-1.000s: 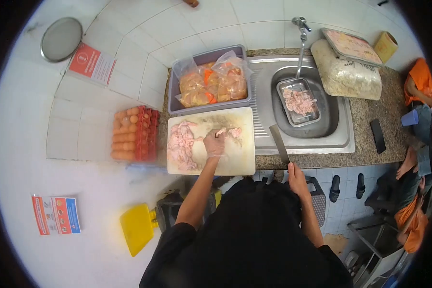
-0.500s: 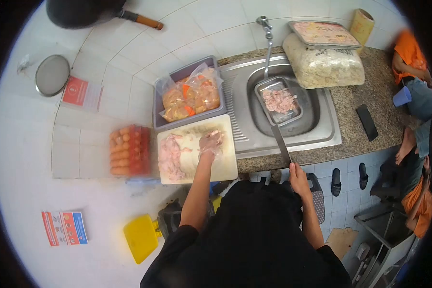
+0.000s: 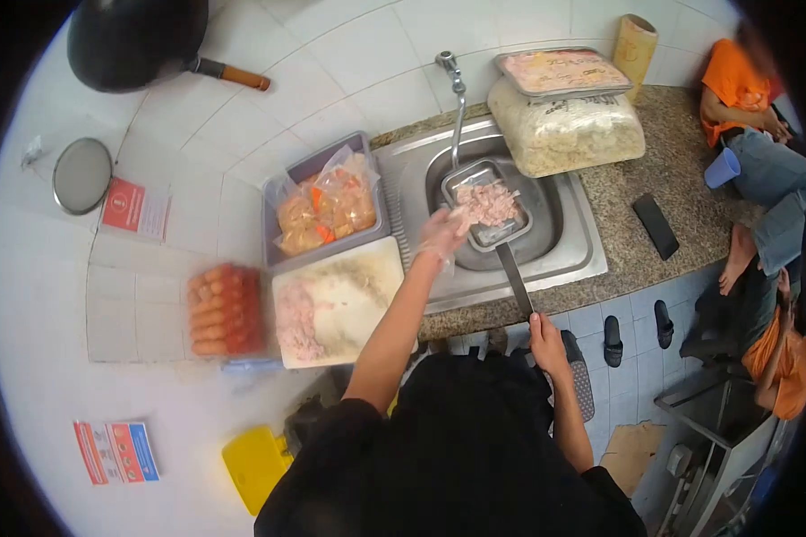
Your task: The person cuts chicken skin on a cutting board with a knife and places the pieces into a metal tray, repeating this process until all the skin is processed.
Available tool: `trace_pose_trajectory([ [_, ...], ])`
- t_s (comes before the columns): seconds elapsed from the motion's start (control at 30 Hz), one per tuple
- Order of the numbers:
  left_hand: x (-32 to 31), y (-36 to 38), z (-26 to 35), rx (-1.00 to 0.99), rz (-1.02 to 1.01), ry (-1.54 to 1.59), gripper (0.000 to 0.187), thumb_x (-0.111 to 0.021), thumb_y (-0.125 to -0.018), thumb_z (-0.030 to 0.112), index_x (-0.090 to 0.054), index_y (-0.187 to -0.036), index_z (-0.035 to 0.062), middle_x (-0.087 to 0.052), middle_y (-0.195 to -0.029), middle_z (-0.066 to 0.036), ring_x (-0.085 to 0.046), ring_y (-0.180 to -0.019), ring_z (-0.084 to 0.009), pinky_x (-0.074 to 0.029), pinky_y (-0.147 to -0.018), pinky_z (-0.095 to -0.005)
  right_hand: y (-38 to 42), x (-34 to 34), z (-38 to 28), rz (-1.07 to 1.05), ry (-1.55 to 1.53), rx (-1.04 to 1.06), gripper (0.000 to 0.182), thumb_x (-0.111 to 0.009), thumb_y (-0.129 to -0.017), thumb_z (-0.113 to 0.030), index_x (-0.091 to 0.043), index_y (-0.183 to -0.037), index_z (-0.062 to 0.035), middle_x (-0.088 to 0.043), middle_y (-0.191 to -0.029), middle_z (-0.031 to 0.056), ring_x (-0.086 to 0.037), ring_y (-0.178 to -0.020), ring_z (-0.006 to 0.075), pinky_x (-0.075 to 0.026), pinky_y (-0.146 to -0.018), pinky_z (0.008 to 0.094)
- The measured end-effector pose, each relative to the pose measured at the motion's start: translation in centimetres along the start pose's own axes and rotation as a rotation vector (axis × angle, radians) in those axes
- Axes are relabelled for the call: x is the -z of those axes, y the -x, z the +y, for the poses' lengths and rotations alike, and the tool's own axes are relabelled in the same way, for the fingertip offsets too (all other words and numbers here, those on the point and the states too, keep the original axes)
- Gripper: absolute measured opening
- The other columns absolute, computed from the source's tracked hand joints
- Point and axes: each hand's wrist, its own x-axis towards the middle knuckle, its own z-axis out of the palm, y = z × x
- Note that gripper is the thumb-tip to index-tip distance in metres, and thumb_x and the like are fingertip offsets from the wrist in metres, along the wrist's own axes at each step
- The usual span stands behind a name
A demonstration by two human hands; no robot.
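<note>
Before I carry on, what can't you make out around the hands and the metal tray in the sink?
- Head view: left hand in its clear glove is motion-blurred; whether it touches the pink meat in the rectangular metal tray is unclear.
- Right hand covers the handle of the long-bladed knife.
- Tray hides the sink bottom.

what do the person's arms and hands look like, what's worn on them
The left hand wears a thin, clear, crinkled plastic glove. The right hand is bare, with no glove. Both arms come out of short black sleeves that end near the elbows; the forearms are uncovered.
</note>
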Motion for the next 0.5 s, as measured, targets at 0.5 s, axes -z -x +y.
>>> trace_pose_trajectory([
  [0.5, 11.9, 22.5, -11.8, 0.042, 0.309, 0.184, 0.041, -0.073, -0.096, 0.022, -0.064, -0.13, 0.0007, -0.071, -0.106, -0.01, -0.069, -0.081, -0.0165, -0.058, -0.072, -0.0297, -2.1, -8.1, -5.7, -0.315, 0.136, 0.374, 0.031, -0.06, -0.098, -0.025, -0.056, -0.112, 0.0028, -0.068, -0.097, 0.0307, -0.065, -0.091, 0.052, -0.051, -0.079, 0.0581],
])
